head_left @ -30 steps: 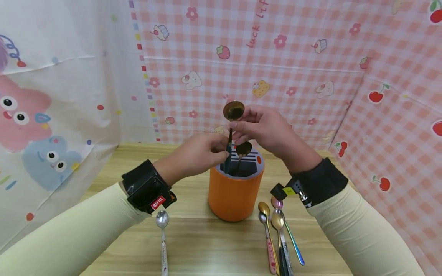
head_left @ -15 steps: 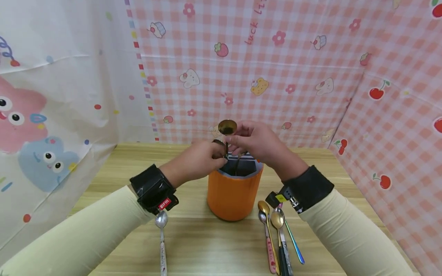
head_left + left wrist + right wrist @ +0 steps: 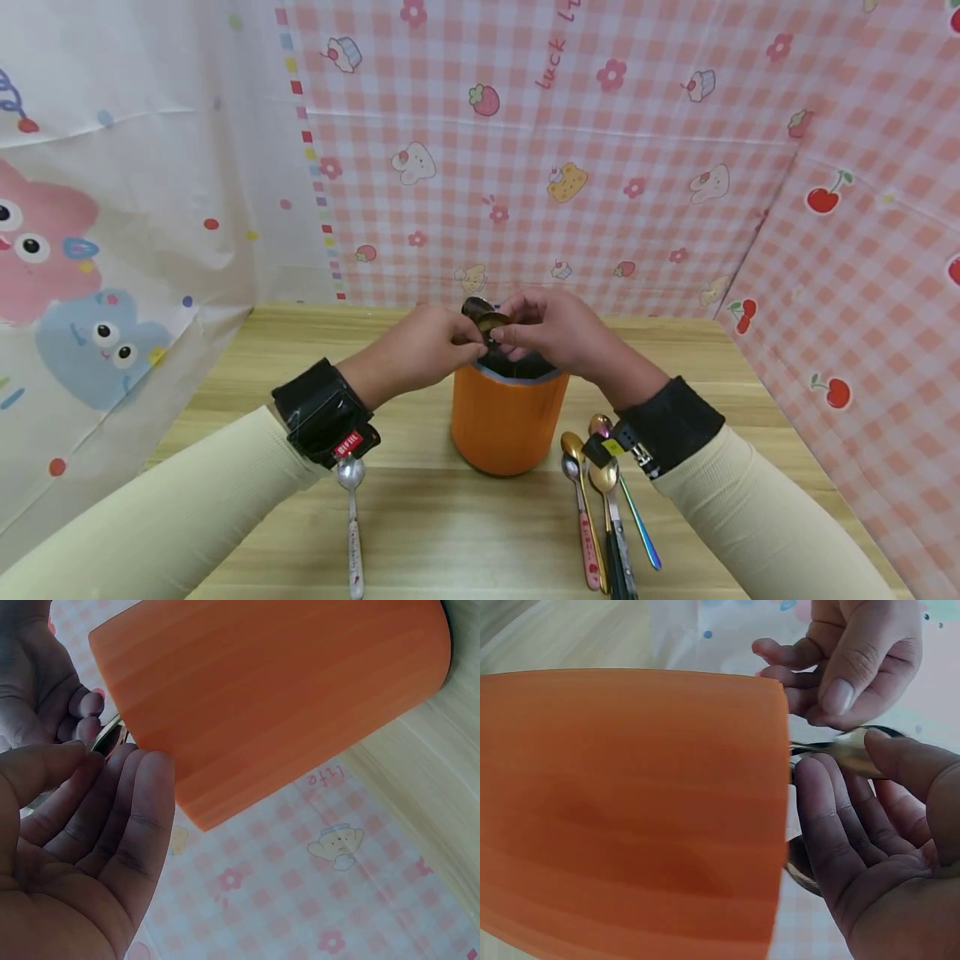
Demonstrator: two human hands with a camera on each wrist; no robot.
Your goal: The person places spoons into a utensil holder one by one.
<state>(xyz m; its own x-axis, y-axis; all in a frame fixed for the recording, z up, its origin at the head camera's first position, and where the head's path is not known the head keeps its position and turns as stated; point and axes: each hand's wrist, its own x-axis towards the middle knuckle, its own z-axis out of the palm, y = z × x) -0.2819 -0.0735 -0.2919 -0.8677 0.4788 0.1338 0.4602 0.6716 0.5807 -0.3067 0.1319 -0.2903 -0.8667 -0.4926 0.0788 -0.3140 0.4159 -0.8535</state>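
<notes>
A gold spoon (image 3: 492,323) stands bowl-up in an orange utensil holder (image 3: 508,425), its handle hidden inside. My right hand (image 3: 558,329) pinches the bowl between thumb and fingers. In the right wrist view my right thumb lies across the spoon's bowl (image 3: 859,754). My left hand (image 3: 420,346) is at the spoon's left, thumb and index finger closed at the bowl's lower edge. In the left wrist view the spoon (image 3: 110,740) shows right at my left thumb tip. A dark spoon bowl (image 3: 474,307) stands behind my left fingers. Another bowl (image 3: 801,862) shows beside my right fingers.
Several spoons (image 3: 603,500) lie bunched on the wooden table (image 3: 465,533), right of the holder, partly under my right wrist strap (image 3: 667,425). A single spoon with a patterned handle (image 3: 355,533) lies at the left. Patterned cloth (image 3: 525,183) hangs behind and at both sides.
The gold spoon has gone down into the holder, from well above the rim to just over it. Both hands have lowered, and the left hand no longer shows at the handle.
</notes>
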